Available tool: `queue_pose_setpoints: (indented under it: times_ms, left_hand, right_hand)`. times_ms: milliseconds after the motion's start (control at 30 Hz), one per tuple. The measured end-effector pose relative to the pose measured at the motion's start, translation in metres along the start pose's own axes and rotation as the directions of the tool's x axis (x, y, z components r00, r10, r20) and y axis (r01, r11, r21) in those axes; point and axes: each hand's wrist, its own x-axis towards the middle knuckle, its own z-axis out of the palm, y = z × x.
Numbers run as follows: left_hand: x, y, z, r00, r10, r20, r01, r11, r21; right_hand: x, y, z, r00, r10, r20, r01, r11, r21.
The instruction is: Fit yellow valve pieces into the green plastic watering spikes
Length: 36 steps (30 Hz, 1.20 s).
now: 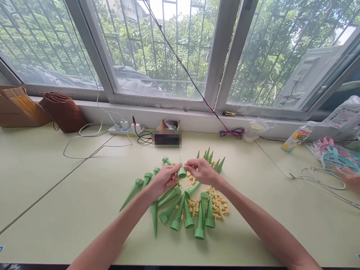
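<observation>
My left hand (164, 179) is closed on a green cone-shaped spike (181, 170), held upright with its tip up above the table. My right hand (200, 169) pinches at the same spike from the right; whether a small yellow piece is in its fingers I cannot make out. Below both hands lies a fan of several green spikes (180, 212) on the pale green table (70, 195). A scatter of small yellow plastic pieces (218, 204) lies to the right of them. Several more green spikes (213, 161) stand or lie just behind my right hand.
A power strip (123, 129) with white cables, a small cardboard box (168, 125) and a brown pouch (63, 111) sit along the window sill. A red-black wire (230, 132) hangs from the window. At the right edge, another person's hand (350, 178) rests by white cable and plastic items.
</observation>
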Motion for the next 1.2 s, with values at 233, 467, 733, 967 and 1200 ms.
queue_pose_setpoints:
  times_ms: [233,467,733,967,1200]
  left_hand:
    - [-0.0014,-0.0011,0.0055,0.917,0.384,-0.108,-0.341,0.894,0.289]
    - [-0.0079,0.0005,0.0073,0.805,0.591,-0.060,-0.498,0.726,0.475]
    - [-0.0050,-0.0048,0.0073,0.814,0.578,-0.055,-0.525,0.773,0.355]
    - [-0.0017,-0.0072,0.0091,0.903,0.421,-0.083,-0.407,0.902,0.147]
    - [-0.0007,-0.0085,0.0062,0.985,0.174,-0.002,-0.172,0.967,-0.189]
  right_hand:
    - [0.0041,0.0036,0.0071,0.986,0.119,-0.113,-0.103,0.985,0.139]
    - [0.0067,0.0076,0.0041,0.961,0.276,-0.017,-0.228,0.824,0.519]
    - [0.0060,0.0084,0.0071,0.967,0.253,0.041,-0.236,0.818,0.524]
    - [0.0039,0.0067,0.0075,0.976,0.211,-0.046,-0.184,0.925,0.333]
    - [0.0005,0.0040,0.0061,0.989,0.101,-0.111,-0.093,0.993,0.077]
